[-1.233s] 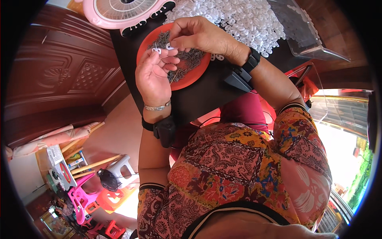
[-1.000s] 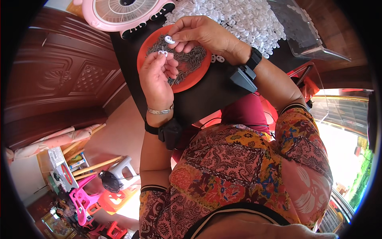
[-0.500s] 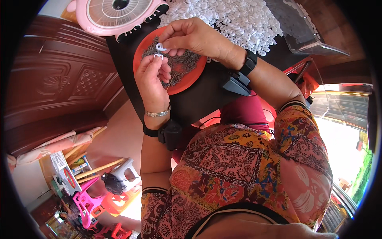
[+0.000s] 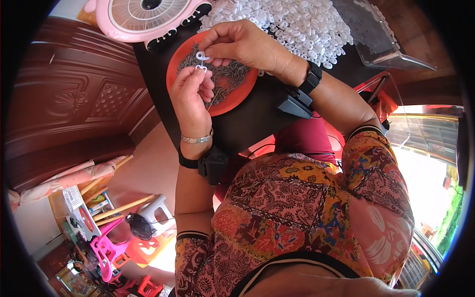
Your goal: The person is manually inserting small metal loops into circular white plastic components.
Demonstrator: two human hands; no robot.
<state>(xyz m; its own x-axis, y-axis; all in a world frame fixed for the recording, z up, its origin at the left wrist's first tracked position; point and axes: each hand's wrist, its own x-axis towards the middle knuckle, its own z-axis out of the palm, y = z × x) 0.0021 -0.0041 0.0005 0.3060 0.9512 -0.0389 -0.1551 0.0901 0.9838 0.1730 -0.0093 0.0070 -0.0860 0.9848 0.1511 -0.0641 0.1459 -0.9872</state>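
Note:
Over the round orange-red tray (image 4: 236,105), both my hands hold small white plastic parts close together. Thumb and fingertips of my right hand (image 4: 250,47) pinch a white oval piece with a hole (image 4: 201,55). Just below it, my left hand (image 4: 190,94) pinches a white piece with small loops (image 4: 201,68), its fingers curled. A thin grey shank shows between the two pieces; how it joins them is too small to tell. Many small grey metal pieces, perhaps screws (image 4: 228,84), lie in the tray beneath my hands.
A big heap of white oval plastic pieces (image 4: 307,34) covers the far side of the black table (image 4: 247,131). A pink fan (image 4: 148,22) stands at the far left. To the right is a clear plastic bin (image 4: 383,57). Stools (image 4: 157,218) stand on the floor at lower left.
Both hands keep their pinch on the white pieces. The whole view shifts very slightly; the upper piece appears turned a little.

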